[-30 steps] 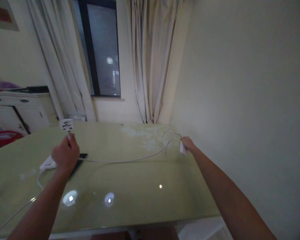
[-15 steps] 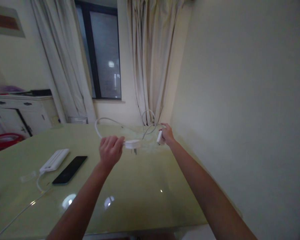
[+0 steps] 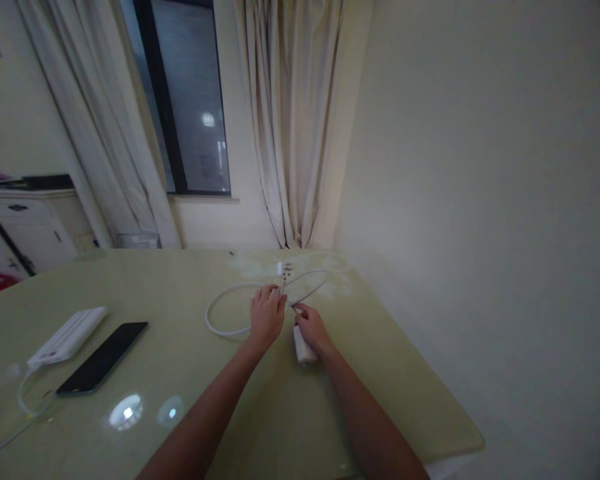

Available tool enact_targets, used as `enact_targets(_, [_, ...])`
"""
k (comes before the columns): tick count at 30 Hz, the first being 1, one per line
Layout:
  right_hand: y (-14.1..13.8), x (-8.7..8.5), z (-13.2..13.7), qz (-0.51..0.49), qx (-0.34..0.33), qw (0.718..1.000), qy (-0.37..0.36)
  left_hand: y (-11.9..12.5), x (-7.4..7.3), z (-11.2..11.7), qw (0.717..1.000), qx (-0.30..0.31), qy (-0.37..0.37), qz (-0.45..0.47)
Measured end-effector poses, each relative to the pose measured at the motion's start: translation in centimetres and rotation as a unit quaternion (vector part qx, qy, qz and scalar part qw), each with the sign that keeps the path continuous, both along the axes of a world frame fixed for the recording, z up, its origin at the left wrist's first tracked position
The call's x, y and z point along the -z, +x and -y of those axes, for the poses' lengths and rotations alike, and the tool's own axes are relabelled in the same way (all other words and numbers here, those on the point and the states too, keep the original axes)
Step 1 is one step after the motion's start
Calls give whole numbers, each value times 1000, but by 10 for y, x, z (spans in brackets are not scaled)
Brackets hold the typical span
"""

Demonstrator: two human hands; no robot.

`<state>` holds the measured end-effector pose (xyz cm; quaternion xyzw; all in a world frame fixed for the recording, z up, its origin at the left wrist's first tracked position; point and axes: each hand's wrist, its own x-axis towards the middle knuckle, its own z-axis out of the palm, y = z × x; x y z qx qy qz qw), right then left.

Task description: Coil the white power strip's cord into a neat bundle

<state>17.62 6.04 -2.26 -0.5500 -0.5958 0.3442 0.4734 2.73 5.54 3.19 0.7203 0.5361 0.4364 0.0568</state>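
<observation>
My left hand (image 3: 266,315) is closed round a white cable (image 3: 220,307) just behind its white plug (image 3: 285,269), which sticks out past the fingers with its prongs showing. The cable loops on the glossy green table (image 3: 190,373) to the left of that hand. My right hand (image 3: 311,327) is right beside the left, fingers pinching the cable, with a small white adapter block (image 3: 301,346) under the palm.
A white power strip (image 3: 69,335) and a black phone (image 3: 103,356) lie at the table's left, with a thin cord trailing off. Curtains (image 3: 290,120) and a dark window (image 3: 185,100) stand behind. A wall runs along the right; a white cabinet (image 3: 25,220) stands at the left.
Both hands have come down and together near the table's middle. The cable, held up in the air before, now lies looped on the table. The view has shifted right.
</observation>
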Motion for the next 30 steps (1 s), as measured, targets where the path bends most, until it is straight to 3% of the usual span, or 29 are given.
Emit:
enact_targets(2, [0, -1, 0, -35, -79, 996, 0, 10, 1, -9, 997, 51, -9, -61])
enact_targets(4, [0, -1, 0, -70, -116, 991, -1, 15, 4, -17, 986, 110, -69, -108])
enact_targets(6, [2, -2, 0, -83, -109, 990, -13, 14, 6, -22, 971, 157, -111, -139])
enact_targets(9, [1, -6, 4, -85, -93, 992, -32, 1, 6, -26, 959, 210, -94, -166])
enact_targets(11, [-3, -9, 6, -94, -100, 990, -31, -11, 6, -24, 956, 212, -83, -186])
enact_targets(14, [-9, -13, 9, -90, -128, 987, -20, -28, 9, -19, 960, 178, -88, -199])
enact_targets(17, [-7, -14, 9, -64, -145, 987, -15, -44, 16, -17, 980, 138, -102, -97])
enact_targets(20, [3, -16, 8, -63, -109, 992, -24, -60, 20, -26, 988, 75, -126, 59])
enact_targets(24, [24, -25, 6, -144, -26, 989, -23, -87, 10, -50, 975, 2, -149, 167])
enact_targets(27, [41, -28, 0, -264, 63, 962, -10, -112, -5, -70, 946, -55, -164, 273])
enact_targets(30, [60, -23, -11, -408, 170, 897, 4, -141, -19, -83, 900, -123, -149, 390])
